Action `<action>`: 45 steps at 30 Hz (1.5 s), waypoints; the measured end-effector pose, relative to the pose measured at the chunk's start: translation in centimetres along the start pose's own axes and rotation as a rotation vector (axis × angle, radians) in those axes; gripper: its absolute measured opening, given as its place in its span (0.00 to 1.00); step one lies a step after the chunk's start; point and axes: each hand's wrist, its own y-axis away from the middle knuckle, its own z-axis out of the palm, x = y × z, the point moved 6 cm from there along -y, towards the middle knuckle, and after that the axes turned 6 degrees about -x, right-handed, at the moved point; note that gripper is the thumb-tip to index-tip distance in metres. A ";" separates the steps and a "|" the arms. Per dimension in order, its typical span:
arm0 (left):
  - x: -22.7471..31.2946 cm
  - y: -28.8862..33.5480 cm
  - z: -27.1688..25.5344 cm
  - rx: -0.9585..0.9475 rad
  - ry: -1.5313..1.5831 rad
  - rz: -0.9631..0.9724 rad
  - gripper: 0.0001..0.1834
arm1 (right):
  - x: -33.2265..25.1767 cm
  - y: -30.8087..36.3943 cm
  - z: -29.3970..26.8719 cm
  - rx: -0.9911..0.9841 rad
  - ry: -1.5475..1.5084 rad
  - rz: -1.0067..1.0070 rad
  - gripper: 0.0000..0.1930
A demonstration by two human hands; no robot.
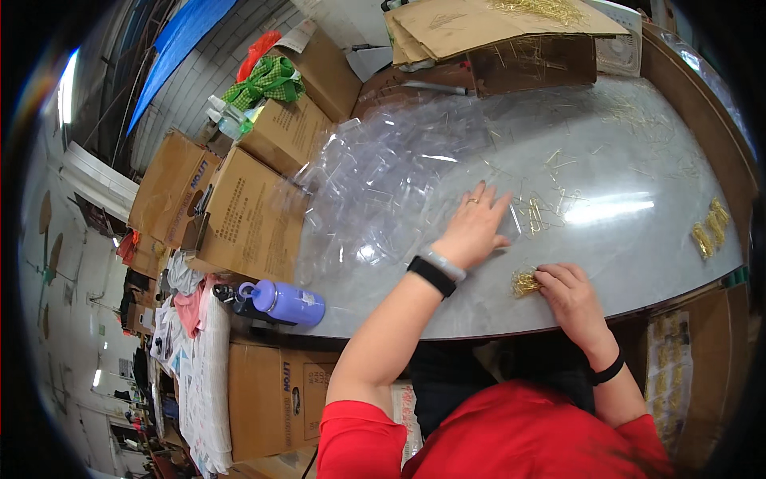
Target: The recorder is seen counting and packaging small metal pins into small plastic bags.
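My left hand (472, 231) lies palm down on the grey tabletop (399, 307), its fingers stretched out and a little apart. Beside its fingertips are a clear plastic piece (513, 219) and a few loose gold wires (536, 214). Nearer the front edge, my right hand (574, 303) has its thumb and fingers closed on the end of a small bundle of thin gold wire pieces (524, 283). The exact kind of these pieces is too small to tell. A large heap of clear plastic pieces (391, 168) spreads to the left of my left hand.
Cardboard boxes (247, 215) line the table's left side, near a purple bottle (289, 303). At the back, a cardboard box (535, 68) carries more gold wires on top. Gold bundles (708, 230) lie at the right edge, by a raised brown border (706, 104).
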 end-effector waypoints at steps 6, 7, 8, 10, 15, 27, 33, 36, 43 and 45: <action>0.2 -0.9 -2.0 -0.198 0.054 -0.174 0.39 | 0.7 0.4 0.0 0.026 0.027 0.038 0.16; 0.3 -0.2 -2.8 -0.162 0.143 -0.202 0.39 | 0.8 0.5 -0.1 0.033 0.033 0.054 0.16; 0.6 0.9 -4.0 -0.120 0.224 -0.240 0.39 | 0.3 0.4 -0.4 0.042 0.030 0.045 0.16; 0.9 2.6 -4.6 -0.152 0.202 -0.280 0.38 | -0.2 0.3 -0.9 0.075 0.041 0.065 0.18; 2.4 8.1 -0.8 -0.089 1.243 -0.462 0.32 | 0.2 1.4 -1.7 0.169 0.002 0.043 0.21; 10.0 16.0 1.8 0.069 1.422 -0.267 0.31 | -6.3 2.1 -0.2 0.087 -0.589 -0.006 0.10; 12.3 18.0 0.4 0.204 0.749 -0.105 0.30 | -6.5 4.5 4.2 -0.223 -1.590 0.531 0.17; 12.9 19.3 0.5 0.258 0.659 -0.041 0.31 | -7.7 5.4 4.1 -0.272 -1.693 0.593 0.15; 15.3 22.6 1.4 0.331 0.719 0.017 0.28 | -10.1 8.1 3.8 -0.270 -1.643 0.621 0.11; 16.4 22.7 1.2 0.395 0.652 -0.026 0.21 | -9.6 9.6 4.4 -0.244 -1.390 0.501 0.10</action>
